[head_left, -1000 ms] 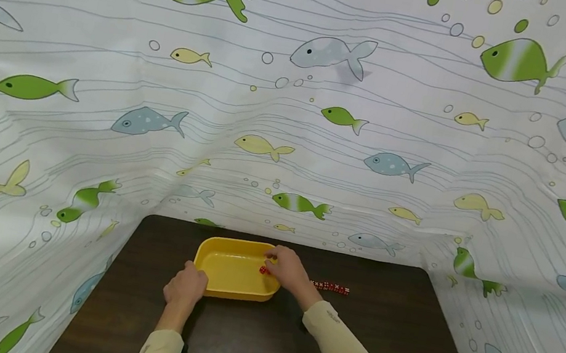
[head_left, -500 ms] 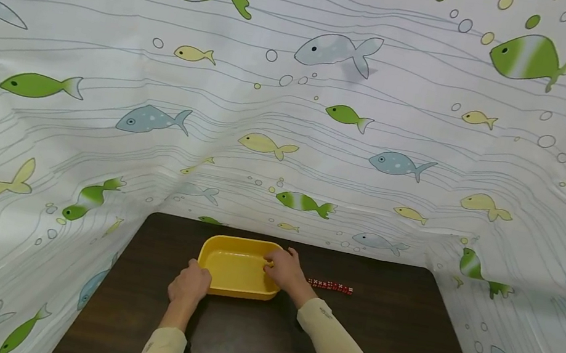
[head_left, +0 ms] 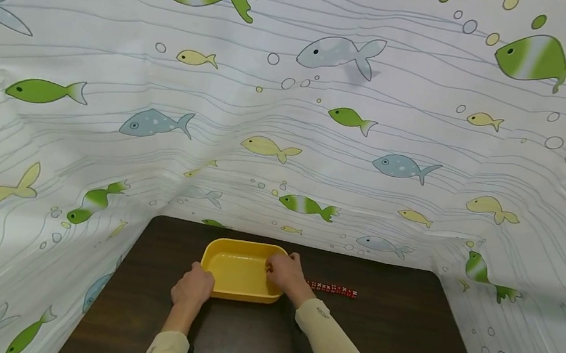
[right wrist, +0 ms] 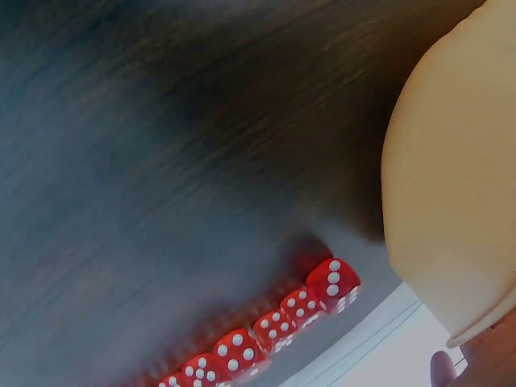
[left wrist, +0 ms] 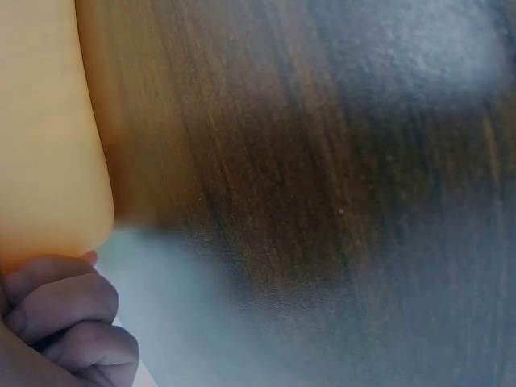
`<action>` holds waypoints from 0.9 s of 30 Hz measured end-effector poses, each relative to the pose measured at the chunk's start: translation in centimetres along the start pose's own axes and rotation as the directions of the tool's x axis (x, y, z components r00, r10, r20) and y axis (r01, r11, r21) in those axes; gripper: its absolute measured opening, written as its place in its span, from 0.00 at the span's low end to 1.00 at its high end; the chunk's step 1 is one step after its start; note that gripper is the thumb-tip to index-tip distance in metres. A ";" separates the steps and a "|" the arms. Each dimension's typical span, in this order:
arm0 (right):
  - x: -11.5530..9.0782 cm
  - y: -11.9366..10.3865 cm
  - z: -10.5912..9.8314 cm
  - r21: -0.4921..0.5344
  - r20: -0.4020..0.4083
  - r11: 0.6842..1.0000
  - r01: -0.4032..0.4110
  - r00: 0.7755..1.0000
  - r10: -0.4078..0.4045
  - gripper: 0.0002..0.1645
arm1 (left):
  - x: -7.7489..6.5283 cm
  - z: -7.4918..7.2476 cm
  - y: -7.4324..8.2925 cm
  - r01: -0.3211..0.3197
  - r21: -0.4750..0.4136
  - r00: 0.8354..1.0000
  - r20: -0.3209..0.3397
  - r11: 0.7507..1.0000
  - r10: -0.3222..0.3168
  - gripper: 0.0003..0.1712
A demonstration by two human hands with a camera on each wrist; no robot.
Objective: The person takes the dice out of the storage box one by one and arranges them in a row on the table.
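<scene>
A yellow plastic tray (head_left: pixel 239 272) with raised walls sits on a dark wooden table. My left hand (head_left: pixel 193 286) grips its left front corner; the left wrist view shows curled fingers (left wrist: pixel 68 302) against the yellow wall. My right hand (head_left: pixel 286 272) reaches over the right wall, fingers bent down inside the tray. I cannot tell whether a die is between those fingertips, which are mostly hidden. To the right, red dice (head_left: pixel 334 289) with white pips stand in a row, partly behind the right wrist. The right wrist view shows several of these dice (right wrist: pixel 235 352) close up.
The dark table (head_left: pixel 254 346) extends around the tray toward me and to the right. A white sheet (head_left: pixel 317 176) printed with fish rises behind it and along both sides.
A red die seen by my right fingertips in the tray a second ago is now out of sight. My right fingers have shifted slightly inside the tray. The left hand keeps its grip.
</scene>
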State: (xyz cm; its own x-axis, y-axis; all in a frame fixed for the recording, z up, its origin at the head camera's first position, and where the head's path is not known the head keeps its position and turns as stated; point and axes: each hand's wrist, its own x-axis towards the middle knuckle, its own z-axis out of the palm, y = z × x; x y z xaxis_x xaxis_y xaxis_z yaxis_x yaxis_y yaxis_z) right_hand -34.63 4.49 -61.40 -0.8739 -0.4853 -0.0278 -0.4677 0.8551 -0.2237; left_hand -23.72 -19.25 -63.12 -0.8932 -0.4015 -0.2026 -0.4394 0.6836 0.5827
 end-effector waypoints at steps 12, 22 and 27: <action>-0.8 -0.4 0.3 -0.088 -0.032 0.996 0.025 0.999 -0.028 0.12 | -0.7 0.1 -0.1 -0.012 -0.006 1.000 -0.017 1.000 0.012 0.25; -0.9 -1.0 0.8 -0.129 -0.079 0.989 0.066 0.994 -0.076 0.14 | -0.3 0.2 -0.2 -0.015 0.008 1.000 -0.020 1.000 0.015 0.27; -0.8 -1.7 1.1 -0.155 -0.088 0.984 0.084 0.991 -0.098 0.15 | -0.3 0.2 -0.2 -0.020 0.003 0.999 -0.031 1.000 0.020 0.27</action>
State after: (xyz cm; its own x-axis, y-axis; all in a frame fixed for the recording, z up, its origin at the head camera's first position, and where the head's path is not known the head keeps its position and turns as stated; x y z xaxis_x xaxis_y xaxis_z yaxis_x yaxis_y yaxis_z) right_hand -33.03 3.21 -62.04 -0.8319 -0.5491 0.0800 -0.5542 0.8292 -0.0720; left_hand -23.38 -19.11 -63.32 -0.8985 -0.4063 -0.1659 -0.4215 0.6936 0.5841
